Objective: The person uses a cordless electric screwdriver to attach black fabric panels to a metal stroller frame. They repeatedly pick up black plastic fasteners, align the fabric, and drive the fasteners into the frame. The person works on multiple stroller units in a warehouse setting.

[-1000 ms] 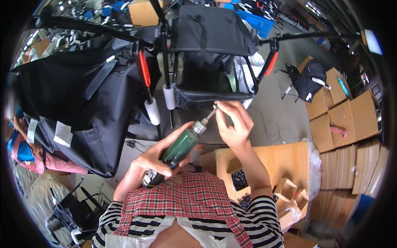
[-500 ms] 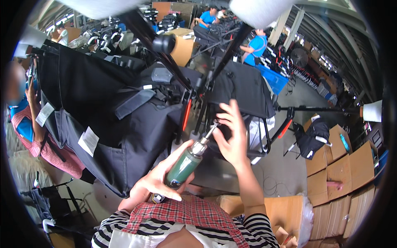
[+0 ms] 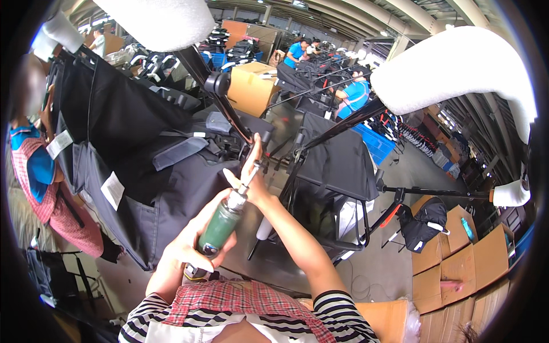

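Gripping a green, cylindrical power screwdriver — left hand wrapped round, right hand pinching its bit.

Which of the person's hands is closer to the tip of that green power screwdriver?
Right. The right hand steadies the tip against the black frame tube; the left hand grips the green power screwdriver lower down its body.

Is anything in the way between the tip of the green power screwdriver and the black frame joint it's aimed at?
Nothing visible blocks it. The left hand holds the green power screwdriver, and the right hand steadies its bit right at the black frame joint. Only that hand's own fingers surround the tip; the black fabric hangs off to the side.
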The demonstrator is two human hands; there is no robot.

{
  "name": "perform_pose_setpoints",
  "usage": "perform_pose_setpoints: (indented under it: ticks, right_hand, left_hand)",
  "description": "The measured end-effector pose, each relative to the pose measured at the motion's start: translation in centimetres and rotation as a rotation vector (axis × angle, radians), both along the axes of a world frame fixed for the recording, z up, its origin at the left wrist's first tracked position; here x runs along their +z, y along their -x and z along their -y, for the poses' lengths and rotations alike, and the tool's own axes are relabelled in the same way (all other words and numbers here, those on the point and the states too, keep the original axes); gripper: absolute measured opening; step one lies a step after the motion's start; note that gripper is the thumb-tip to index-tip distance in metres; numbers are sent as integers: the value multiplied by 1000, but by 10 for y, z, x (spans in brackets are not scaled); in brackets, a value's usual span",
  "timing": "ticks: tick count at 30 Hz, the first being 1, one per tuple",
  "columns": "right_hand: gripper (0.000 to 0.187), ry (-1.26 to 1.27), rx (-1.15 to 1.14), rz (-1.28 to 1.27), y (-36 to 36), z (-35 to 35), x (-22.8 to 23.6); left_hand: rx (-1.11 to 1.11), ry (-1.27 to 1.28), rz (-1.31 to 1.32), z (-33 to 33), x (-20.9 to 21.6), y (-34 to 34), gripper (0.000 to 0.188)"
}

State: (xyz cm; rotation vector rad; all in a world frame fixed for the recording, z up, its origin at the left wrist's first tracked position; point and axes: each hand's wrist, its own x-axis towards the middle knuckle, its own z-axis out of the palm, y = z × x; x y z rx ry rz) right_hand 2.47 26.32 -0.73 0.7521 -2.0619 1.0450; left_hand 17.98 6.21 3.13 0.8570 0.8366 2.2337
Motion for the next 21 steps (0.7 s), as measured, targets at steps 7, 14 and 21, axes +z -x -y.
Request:
perform_pose_setpoints:
  ticks: [7, 14, 21]
  right_hand:
    - [94, -263, -237, -25, -50, -46, 26]
    - [54, 146, -350, 600, -89, -103, -60]
    - [17, -12, 9, 647, -88, -152, -49]
  left_hand:
    - [90, 43, 73, -4, -4, 13, 134]
    - [-99, -9, 71, -18, -9, 17, 134]
    - [-161, -12, 12, -16, -25, 25, 132]
